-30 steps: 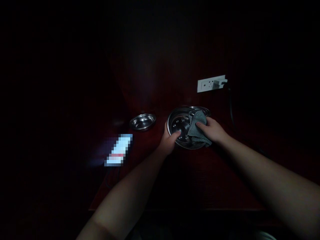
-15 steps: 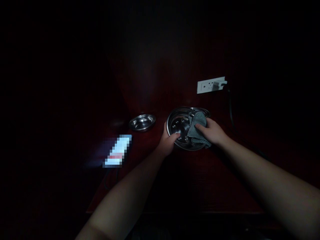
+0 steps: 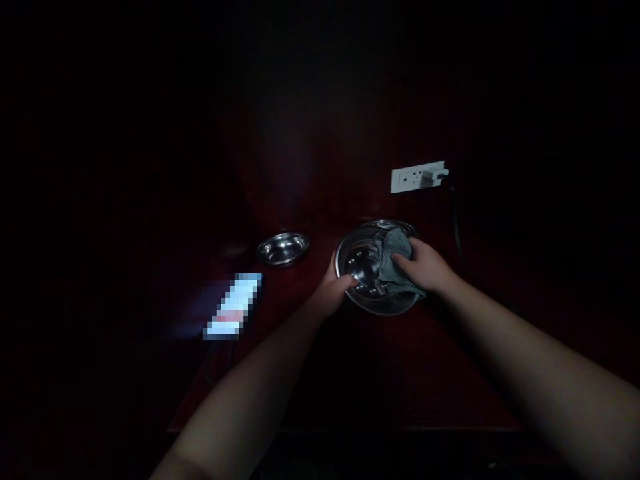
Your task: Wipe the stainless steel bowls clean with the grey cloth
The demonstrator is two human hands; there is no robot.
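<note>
A shiny metal bowl point(image 3: 367, 267) is tilted with its opening toward me. My left hand point(image 3: 336, 288) grips its left rim, thumb inside and the other fingers hidden behind. In my right hand point(image 3: 425, 264) is a grey-green cloth point(image 3: 397, 257), pinched under the thumb and draped over the bowl's right side and into its inside. The right fingers are mostly covered by the cloth. Behind the tilted bowl shows the rim of another metal dish point(image 3: 393, 223), largely hidden.
A shallow metal dish point(image 3: 283, 249) rests on the dark red table point(image 3: 400, 387), left of my hands. Nearer stands a lit, blurred-out screen point(image 3: 233, 307). On the back wall, a white socket point(image 3: 417, 177) holds a plug, its dark cable point(image 3: 455, 223) hanging to the right.
The bowl has tipped slightly and sits a little lower in view, with both hands still on bowl and cloth. The whole view has shifted slightly.
</note>
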